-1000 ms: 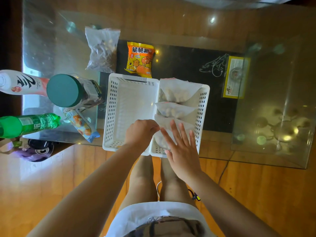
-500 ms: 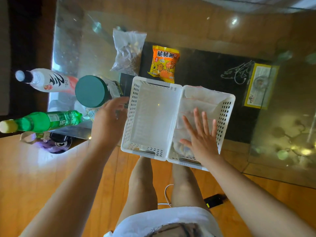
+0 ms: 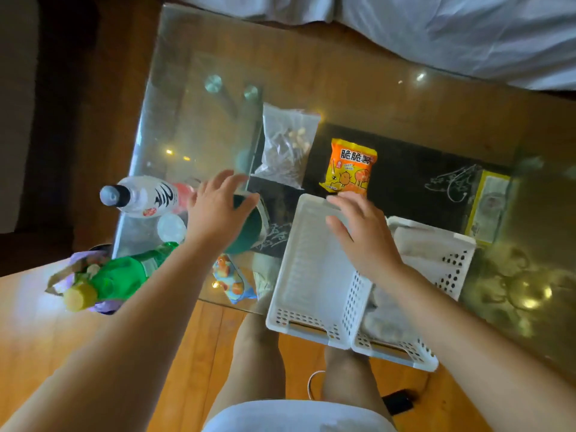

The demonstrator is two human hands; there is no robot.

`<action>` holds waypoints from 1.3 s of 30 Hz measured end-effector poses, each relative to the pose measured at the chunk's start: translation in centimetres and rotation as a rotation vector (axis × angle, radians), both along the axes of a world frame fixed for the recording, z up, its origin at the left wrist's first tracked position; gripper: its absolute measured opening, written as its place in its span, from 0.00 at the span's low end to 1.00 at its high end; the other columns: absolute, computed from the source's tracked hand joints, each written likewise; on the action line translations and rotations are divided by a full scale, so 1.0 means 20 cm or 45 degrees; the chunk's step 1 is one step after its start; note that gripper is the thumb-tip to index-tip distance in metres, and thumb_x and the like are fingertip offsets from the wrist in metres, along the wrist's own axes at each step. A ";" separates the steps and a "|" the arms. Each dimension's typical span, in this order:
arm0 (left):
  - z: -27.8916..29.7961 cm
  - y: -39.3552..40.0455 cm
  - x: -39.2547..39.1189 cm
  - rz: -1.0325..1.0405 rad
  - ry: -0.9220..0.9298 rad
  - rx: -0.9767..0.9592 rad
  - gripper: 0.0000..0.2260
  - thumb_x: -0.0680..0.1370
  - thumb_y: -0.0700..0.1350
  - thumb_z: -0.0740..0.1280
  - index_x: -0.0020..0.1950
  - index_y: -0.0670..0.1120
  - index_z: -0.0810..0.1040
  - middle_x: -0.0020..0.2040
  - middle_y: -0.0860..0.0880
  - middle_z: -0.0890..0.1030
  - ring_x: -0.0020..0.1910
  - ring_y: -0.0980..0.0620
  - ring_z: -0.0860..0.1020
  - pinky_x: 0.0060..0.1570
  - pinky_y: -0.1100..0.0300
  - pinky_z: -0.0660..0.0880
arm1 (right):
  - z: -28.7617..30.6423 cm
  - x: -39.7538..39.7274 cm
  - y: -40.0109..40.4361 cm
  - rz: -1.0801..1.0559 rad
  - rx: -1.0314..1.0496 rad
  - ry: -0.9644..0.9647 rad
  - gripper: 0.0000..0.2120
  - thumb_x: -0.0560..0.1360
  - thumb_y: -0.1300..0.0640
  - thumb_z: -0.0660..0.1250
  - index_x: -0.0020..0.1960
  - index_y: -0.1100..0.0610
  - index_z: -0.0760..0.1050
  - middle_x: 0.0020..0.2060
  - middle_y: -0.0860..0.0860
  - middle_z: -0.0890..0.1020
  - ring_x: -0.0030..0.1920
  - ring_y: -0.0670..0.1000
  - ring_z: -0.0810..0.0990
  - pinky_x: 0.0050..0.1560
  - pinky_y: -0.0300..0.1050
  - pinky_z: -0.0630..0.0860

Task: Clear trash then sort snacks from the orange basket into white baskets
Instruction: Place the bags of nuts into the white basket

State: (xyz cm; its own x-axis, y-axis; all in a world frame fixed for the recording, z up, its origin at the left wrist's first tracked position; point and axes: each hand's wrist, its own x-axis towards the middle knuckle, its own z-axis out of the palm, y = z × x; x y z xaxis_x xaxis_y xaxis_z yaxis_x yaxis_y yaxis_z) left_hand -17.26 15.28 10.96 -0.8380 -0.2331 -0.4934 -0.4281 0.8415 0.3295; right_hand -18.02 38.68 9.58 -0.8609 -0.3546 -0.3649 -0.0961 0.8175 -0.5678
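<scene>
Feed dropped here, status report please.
Left hand open over green-lidded jar. Right hand open above empty white basket. Orange snack packet just beyond, unobstructed.

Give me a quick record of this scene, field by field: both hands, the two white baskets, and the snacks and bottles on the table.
left hand: open, over the green-lidded jar
right hand: open, above the left white basket
left white basket: looks empty
right white basket: holds pale bags
orange snack packet: on the glass table, beyond the baskets
clear bag: left of the orange packet
green bottle: lying at the table's near left corner
white bottle: lying behind it
small blue packet: near table edge
</scene>
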 end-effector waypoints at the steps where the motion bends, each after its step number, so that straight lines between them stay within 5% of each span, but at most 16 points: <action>1: -0.03 -0.01 -0.01 -0.049 0.025 -0.031 0.17 0.78 0.55 0.61 0.65 0.51 0.74 0.70 0.49 0.70 0.70 0.46 0.65 0.69 0.49 0.53 | -0.03 -0.09 -0.09 -0.025 -0.010 -0.001 0.17 0.78 0.53 0.59 0.64 0.59 0.73 0.61 0.55 0.74 0.62 0.55 0.72 0.60 0.42 0.62; 4: -0.10 -0.02 -0.03 -0.229 0.115 -0.152 0.15 0.79 0.53 0.57 0.58 0.49 0.79 0.63 0.49 0.77 0.67 0.48 0.69 0.65 0.53 0.59 | -0.15 -0.38 -0.34 -0.025 0.082 -0.026 0.17 0.78 0.54 0.60 0.65 0.56 0.71 0.63 0.55 0.73 0.62 0.55 0.72 0.61 0.48 0.68; 8: -0.15 -0.02 -0.03 -0.345 0.283 -0.166 0.14 0.76 0.49 0.57 0.43 0.47 0.82 0.46 0.49 0.83 0.50 0.45 0.80 0.48 0.54 0.72 | -0.30 -0.68 -0.54 -0.084 0.226 -0.101 0.18 0.77 0.56 0.61 0.67 0.55 0.69 0.66 0.55 0.69 0.65 0.58 0.70 0.61 0.51 0.68; 15: -0.18 -0.03 -0.02 -0.415 0.256 -0.211 0.11 0.75 0.49 0.59 0.38 0.49 0.79 0.39 0.51 0.81 0.40 0.47 0.78 0.36 0.56 0.70 | -0.49 -0.89 -0.64 0.021 0.475 -0.288 0.28 0.77 0.59 0.59 0.75 0.53 0.54 0.76 0.53 0.55 0.75 0.58 0.53 0.72 0.57 0.55; 17: -0.18 -0.03 -0.02 -0.413 0.257 -0.206 0.11 0.75 0.49 0.60 0.37 0.49 0.79 0.39 0.52 0.81 0.39 0.47 0.78 0.36 0.56 0.69 | -0.51 -0.90 -0.64 0.050 0.539 -0.273 0.28 0.77 0.60 0.60 0.75 0.53 0.54 0.74 0.56 0.59 0.75 0.59 0.55 0.73 0.58 0.53; 21: -0.18 -0.03 -0.02 -0.408 0.252 -0.188 0.12 0.75 0.49 0.59 0.37 0.49 0.80 0.38 0.52 0.81 0.38 0.48 0.78 0.36 0.57 0.70 | -0.48 -0.91 -0.65 0.068 0.652 -0.073 0.18 0.77 0.60 0.61 0.66 0.56 0.68 0.62 0.58 0.74 0.63 0.61 0.71 0.65 0.53 0.62; 24: -0.18 -0.03 -0.03 -0.404 0.270 -0.188 0.12 0.75 0.49 0.59 0.36 0.49 0.79 0.37 0.52 0.80 0.37 0.48 0.78 0.35 0.58 0.69 | -0.37 -0.89 -0.65 -0.016 0.566 -0.217 0.07 0.75 0.59 0.61 0.46 0.57 0.78 0.43 0.58 0.78 0.46 0.61 0.76 0.47 0.47 0.67; 26: -0.18 -0.03 -0.03 -0.395 0.275 -0.185 0.12 0.75 0.48 0.59 0.36 0.49 0.79 0.37 0.52 0.80 0.36 0.48 0.77 0.34 0.58 0.68 | -0.25 -0.85 -0.64 -0.082 0.406 -0.314 0.07 0.72 0.59 0.63 0.36 0.57 0.75 0.36 0.58 0.76 0.38 0.60 0.73 0.39 0.46 0.68; 32: -0.18 -0.03 -0.03 -0.396 0.307 -0.209 0.12 0.74 0.48 0.59 0.36 0.48 0.79 0.36 0.50 0.80 0.34 0.45 0.77 0.32 0.56 0.69 | 0.09 -0.55 -0.53 -0.023 0.061 -0.155 0.04 0.68 0.54 0.70 0.36 0.54 0.80 0.34 0.50 0.80 0.36 0.52 0.77 0.37 0.47 0.73; 37: -0.19 -0.02 -0.02 -0.387 0.318 -0.208 0.13 0.75 0.48 0.58 0.36 0.47 0.80 0.37 0.50 0.81 0.34 0.45 0.77 0.32 0.56 0.70 | -0.03 -0.50 -0.48 -0.195 0.071 -0.087 0.07 0.72 0.55 0.69 0.49 0.56 0.80 0.42 0.51 0.77 0.43 0.53 0.77 0.40 0.46 0.74; 39: -0.19 -0.02 -0.02 -0.387 0.308 -0.199 0.13 0.75 0.48 0.58 0.37 0.47 0.80 0.38 0.50 0.81 0.35 0.45 0.77 0.33 0.56 0.70 | -0.09 -0.51 -0.48 -0.226 0.124 -0.066 0.07 0.74 0.55 0.67 0.47 0.58 0.79 0.42 0.52 0.76 0.42 0.54 0.76 0.36 0.43 0.70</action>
State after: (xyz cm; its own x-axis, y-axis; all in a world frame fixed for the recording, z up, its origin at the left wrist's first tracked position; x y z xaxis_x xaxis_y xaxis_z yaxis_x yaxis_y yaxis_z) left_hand -17.62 14.93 7.11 -0.9677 -0.0139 -0.2519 -0.0786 0.9655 0.2485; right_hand -28.25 29.11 7.80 -0.8860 -0.1602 -0.4352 0.0813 0.8703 -0.4858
